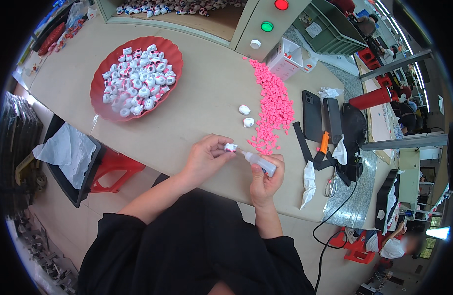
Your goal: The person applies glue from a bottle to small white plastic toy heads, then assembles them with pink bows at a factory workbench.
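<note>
Between the thumb and fingers of my left hand (205, 158) is a small white plastic figure piece (230, 147) with pink and dark marks. My right hand (268, 181) grips a small translucent squeeze bottle (260, 163), tilted so its thin nozzle points at the white piece. Whether the tip touches the piece is too small to tell. Two similar white pieces (248, 122) sit on the table just beyond my hands. A long heap of small pink parts (275, 105) runs beside them. At the left, a red scalloped bowl (99, 109) holds many more white pieces.
To the right lie a black phone (312, 116), an orange-handled tool (325, 142), scissors (330, 188), crumpled tissue (309, 184) and a black cable (329, 240). A white box (285, 60) stands behind the pink heap, by a cabinet with buttons (267, 26). A person (392, 246) sits far right.
</note>
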`<state>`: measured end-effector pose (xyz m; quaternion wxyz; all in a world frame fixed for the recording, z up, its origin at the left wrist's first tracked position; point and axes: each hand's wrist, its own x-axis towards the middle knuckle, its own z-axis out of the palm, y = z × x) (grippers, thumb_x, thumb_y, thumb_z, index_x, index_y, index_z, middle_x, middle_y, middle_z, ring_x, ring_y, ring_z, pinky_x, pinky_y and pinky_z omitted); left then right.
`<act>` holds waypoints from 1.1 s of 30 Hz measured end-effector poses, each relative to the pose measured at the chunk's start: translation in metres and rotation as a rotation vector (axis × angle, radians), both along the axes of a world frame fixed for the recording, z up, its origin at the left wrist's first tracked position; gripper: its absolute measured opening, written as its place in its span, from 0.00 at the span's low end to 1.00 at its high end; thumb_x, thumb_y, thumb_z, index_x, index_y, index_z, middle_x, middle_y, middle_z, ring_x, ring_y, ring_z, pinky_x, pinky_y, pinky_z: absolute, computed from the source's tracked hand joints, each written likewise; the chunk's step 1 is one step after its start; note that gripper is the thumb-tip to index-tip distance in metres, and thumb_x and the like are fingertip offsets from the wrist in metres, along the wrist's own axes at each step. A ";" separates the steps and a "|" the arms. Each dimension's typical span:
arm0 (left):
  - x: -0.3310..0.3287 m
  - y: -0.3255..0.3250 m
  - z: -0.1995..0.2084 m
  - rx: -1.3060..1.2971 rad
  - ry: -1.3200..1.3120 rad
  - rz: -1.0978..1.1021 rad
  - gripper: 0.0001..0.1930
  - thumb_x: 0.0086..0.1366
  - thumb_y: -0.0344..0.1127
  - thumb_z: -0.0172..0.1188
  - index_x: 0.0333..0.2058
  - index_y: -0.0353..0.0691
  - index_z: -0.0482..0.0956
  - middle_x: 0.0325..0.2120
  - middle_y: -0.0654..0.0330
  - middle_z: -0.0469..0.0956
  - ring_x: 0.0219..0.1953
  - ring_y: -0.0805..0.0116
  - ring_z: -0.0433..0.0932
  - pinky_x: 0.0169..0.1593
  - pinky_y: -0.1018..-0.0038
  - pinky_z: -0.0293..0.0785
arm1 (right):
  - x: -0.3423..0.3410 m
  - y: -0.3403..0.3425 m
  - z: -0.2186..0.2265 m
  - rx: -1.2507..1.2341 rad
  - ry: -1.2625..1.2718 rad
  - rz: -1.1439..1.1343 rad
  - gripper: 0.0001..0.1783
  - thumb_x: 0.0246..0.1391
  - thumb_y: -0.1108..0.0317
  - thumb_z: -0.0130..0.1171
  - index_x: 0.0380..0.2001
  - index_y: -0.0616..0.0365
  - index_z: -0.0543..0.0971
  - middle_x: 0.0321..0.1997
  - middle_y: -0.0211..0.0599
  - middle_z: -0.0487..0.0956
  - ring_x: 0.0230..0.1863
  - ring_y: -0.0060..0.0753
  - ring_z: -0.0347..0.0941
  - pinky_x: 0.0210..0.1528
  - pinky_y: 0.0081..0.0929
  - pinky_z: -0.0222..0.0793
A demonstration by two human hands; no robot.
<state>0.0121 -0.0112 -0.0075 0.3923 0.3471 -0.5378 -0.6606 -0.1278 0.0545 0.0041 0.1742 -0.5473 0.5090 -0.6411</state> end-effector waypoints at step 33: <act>0.001 0.000 0.003 0.008 0.006 0.011 0.13 0.52 0.16 0.53 0.37 0.30 0.67 0.32 0.59 0.71 0.37 0.74 0.73 0.42 0.81 0.71 | -0.005 0.004 0.001 0.062 -0.031 -0.006 0.14 0.47 0.70 0.56 0.35 0.63 0.65 0.31 0.38 0.65 0.29 0.23 0.61 0.30 0.16 0.59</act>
